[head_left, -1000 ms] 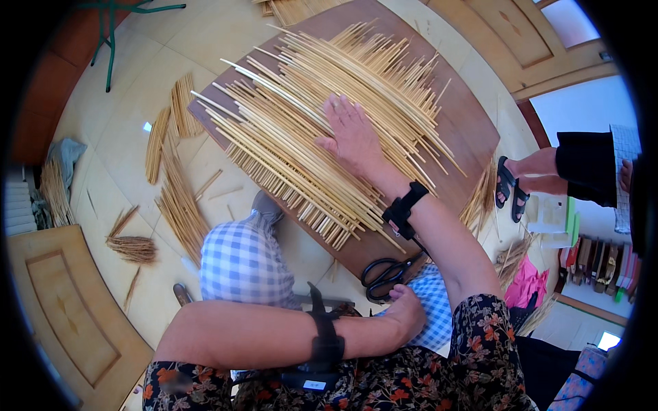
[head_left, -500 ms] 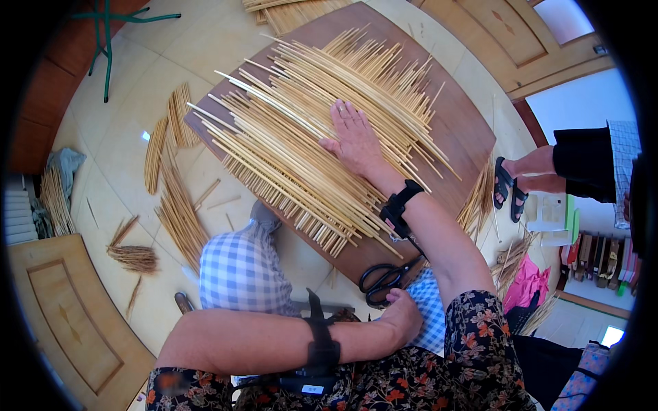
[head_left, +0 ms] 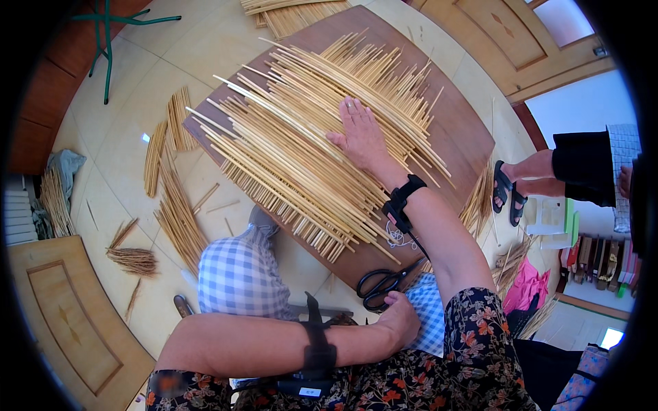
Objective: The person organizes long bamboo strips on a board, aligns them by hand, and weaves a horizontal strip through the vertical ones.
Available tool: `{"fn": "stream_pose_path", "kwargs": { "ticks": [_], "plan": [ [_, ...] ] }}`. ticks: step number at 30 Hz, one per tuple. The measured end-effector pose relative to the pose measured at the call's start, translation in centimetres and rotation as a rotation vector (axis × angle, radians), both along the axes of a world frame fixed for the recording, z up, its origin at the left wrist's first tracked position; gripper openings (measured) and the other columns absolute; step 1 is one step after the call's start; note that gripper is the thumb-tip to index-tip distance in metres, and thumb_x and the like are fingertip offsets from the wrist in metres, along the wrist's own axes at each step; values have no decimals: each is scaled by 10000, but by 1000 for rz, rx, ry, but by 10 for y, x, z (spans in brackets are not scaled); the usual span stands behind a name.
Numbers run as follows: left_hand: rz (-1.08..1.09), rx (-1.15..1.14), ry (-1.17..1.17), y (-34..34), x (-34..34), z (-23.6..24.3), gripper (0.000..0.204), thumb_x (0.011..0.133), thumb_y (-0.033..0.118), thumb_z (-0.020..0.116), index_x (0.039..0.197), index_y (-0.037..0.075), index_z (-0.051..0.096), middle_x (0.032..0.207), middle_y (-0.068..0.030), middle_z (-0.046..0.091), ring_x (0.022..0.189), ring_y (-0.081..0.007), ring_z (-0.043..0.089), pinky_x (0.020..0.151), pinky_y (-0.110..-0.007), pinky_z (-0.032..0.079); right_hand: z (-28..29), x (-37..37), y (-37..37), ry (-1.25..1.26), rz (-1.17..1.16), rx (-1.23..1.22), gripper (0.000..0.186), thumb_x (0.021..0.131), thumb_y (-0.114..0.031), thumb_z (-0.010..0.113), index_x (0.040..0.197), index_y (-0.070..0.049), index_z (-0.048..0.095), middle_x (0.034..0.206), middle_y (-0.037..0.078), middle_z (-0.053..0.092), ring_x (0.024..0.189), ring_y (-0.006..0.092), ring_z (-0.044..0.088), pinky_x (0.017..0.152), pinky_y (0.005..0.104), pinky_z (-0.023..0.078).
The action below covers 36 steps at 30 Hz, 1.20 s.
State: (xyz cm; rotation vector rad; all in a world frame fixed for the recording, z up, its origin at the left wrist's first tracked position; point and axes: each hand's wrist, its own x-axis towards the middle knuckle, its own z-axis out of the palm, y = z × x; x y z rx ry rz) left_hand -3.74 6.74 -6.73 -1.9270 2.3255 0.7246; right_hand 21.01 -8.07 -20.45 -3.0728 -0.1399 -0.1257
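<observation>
My right hand (head_left: 362,134) lies flat on a layer of pale straw stalks (head_left: 274,137), its fingers stretched out together and the thumb apart. The stalks run slantwise across a brown table (head_left: 466,137), over shorter stalks whose ends stick out at the near left and far right. My left hand (head_left: 399,320) is curled closed low by the table's near corner; what it holds, if anything, is hidden. Just beyond it rest black-handled scissors (head_left: 377,284) at the table edge. Some white thread (head_left: 397,235) lies beside my right wrist.
Straw bundles (head_left: 179,212) lie on the tiled floor at the left. A person in dark sandals (head_left: 504,186) stands at the right. A blue-checked cloth (head_left: 240,277) covers my knee. Straw and a pink cloth (head_left: 526,284) are at the right, and a green stand (head_left: 106,51) at the far left.
My right hand has slid a little to the right across the stalks, still flat. More of the white thread shows by its wrist. My left hand stays nearly in place.
</observation>
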Motion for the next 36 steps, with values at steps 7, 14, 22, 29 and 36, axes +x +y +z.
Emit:
{"fn": "stream_pose_path", "kwargs": {
  "ticks": [7, 14, 22, 29, 36],
  "plan": [
    [32, 12, 0, -1, -2, -4, 294, 881, 175, 483, 987, 27, 714, 941, -186, 682, 831, -357, 649, 745, -511, 472, 22, 16, -14, -22, -28, -58, 786, 950, -554, 359, 1447, 42, 234, 1500, 227, 269, 1411, 337, 223, 1155, 424, 183],
    [21, 21, -14, -1, -1, -5, 299, 882, 180, 480, 987, 22, 711, 933, -184, 680, 824, -363, 647, 745, -523, 466, 11, 16, -29, -15, -72, -70, 758, 955, -521, 382, 1434, 54, 259, 1498, 231, 272, 1411, 338, 222, 1152, 421, 188],
    [46, -6, -27, 0, -3, -7, 297, 888, 182, 478, 974, 27, 715, 934, -179, 680, 831, -358, 648, 748, -522, 466, 16, 17, -25, 8, -73, -30, 763, 957, -530, 366, 1437, 53, 254, 1508, 228, 250, 1410, 346, 220, 1149, 433, 194],
    [41, 14, -10, -2, -1, -7, 294, 886, 181, 481, 977, 30, 716, 944, -179, 680, 829, -357, 648, 751, -523, 465, 13, 30, -40, -19, -160, -9, 776, 958, -553, 334, 1435, 54, 260, 1501, 233, 261, 1407, 347, 226, 1147, 437, 188],
    [39, 27, -1, -3, 1, -4, 294, 884, 187, 487, 987, 30, 713, 967, -178, 678, 849, -364, 644, 755, -523, 459, 4, 25, -36, 0, -176, 15, 795, 954, -573, 321, 1449, 45, 236, 1513, 223, 239, 1417, 333, 205, 1154, 442, 160]
  ]
}}
